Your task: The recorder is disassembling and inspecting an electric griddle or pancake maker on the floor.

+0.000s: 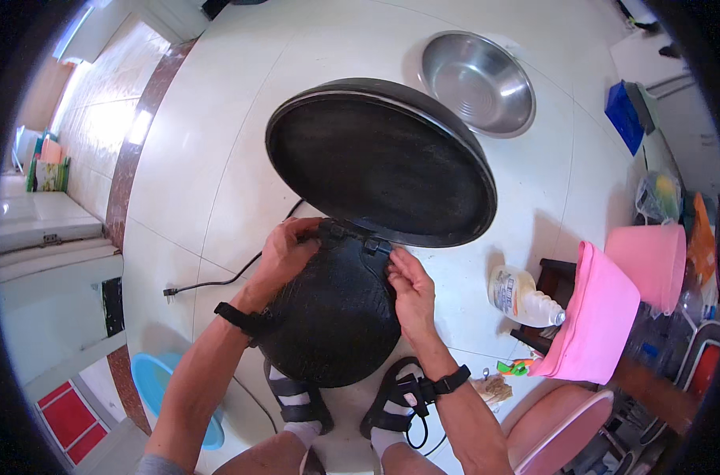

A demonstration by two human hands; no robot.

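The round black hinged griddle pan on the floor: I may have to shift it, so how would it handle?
The round black hinged griddle pan looks like rigid metal, probably heavy. Its raised lid may swing or make it tip backward. Both hands, left hand and right hand, are at the hinge; pinching seems possible.

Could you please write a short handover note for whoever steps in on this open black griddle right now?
Left hand: on the hinge at the left side of the griddle base.
Right hand: fingertips at the hinge's right side.
Lid: swung open, standing up behind the base.
Power cord: lies on the floor, plug free.
Nearby: steel bowl, detergent bottle, pink cloth.
Done: lid open. Left: whatever is being handled at the hinge; its state is hidden by the fingers.
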